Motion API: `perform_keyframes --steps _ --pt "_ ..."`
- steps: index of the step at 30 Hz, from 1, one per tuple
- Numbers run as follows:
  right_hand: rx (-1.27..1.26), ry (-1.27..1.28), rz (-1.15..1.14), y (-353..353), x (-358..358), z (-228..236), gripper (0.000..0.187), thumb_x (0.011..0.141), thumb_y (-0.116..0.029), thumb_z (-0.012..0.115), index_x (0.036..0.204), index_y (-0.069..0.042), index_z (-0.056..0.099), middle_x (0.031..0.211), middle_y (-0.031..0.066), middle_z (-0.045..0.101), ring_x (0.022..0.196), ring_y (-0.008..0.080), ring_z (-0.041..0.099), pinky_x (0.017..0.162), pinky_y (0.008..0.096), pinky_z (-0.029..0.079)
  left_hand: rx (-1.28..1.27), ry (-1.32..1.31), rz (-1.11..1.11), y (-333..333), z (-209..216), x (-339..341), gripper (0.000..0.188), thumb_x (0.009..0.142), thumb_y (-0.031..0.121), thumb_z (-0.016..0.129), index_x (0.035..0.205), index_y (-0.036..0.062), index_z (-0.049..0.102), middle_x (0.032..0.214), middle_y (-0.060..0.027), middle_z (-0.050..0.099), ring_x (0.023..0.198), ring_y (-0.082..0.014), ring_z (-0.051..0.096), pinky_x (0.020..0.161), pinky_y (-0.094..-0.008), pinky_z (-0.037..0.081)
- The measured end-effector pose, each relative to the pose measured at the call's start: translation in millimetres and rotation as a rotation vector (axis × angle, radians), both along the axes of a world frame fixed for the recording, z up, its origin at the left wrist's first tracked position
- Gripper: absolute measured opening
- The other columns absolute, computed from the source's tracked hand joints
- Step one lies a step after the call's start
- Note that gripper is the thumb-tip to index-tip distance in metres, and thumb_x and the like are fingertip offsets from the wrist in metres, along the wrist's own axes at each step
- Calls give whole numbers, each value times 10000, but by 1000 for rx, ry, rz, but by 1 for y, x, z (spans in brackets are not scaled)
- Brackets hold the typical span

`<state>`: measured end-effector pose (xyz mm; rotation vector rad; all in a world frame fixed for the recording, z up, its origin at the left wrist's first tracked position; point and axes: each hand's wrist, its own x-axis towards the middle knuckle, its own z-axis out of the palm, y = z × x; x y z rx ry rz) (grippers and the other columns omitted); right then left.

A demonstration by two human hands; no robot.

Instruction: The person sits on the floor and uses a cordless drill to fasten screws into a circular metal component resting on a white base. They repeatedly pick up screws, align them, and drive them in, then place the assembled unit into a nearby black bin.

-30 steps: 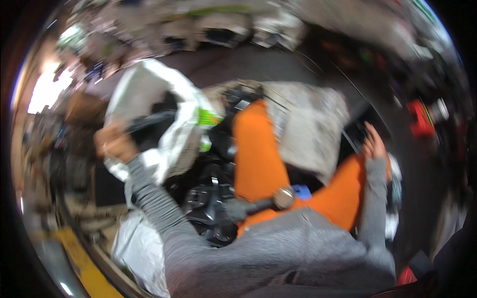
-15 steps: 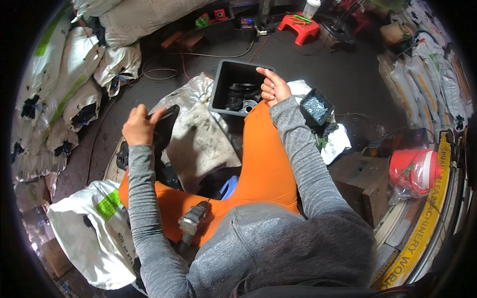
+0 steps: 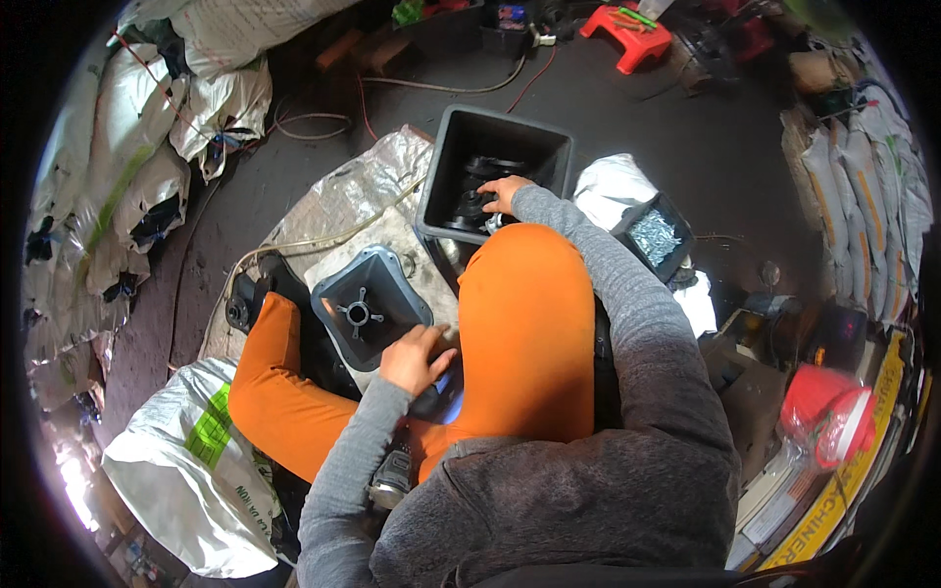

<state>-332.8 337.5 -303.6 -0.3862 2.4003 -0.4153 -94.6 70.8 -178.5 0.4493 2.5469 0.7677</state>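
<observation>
The person's right hand (image 3: pixel 505 190) reaches into the black bin (image 3: pixel 446 162) at upper centre, fingers curled over a dark round part (image 3: pixel 472 208) among others, though whether it is truly gripped or only touched cannot be told. The left hand (image 3: pixel 417 358), left of centre, rests half-closed at the near edge of the grey funnel-shaped housing (image 3: pixel 368 306), which lies mouth-up on the silver sheet (image 3: pixel 338 201) by the orange-clad knee. With that light hold the housing could likely tip or slide off the crumpled sheet, and a part lifted blindly from the crowded bin might snag its neighbours and drop.
</observation>
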Motion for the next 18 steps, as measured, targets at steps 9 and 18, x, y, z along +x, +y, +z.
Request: perform_keyframes --steps 9,18 --pt "195 26 210 -29 -12 -50 680 751 -352 743 1352 -192 469 1168 164 630 1097 328 593 928 419 472 14 254 544 -74 0 -19 592 713 121 786 1249 91 535 1249 -128 524 856 -243 612 737 -314 521" --pt "-380 457 188 -22 8 162 607 664 -363 818 1182 -125 609 722 96 622 692 241 628 649 349 487 -9 91 513 -64 -2 -16 691 750 219 768 1355 149 441 1346 -135 456 872 -262 634 791 -365 522"
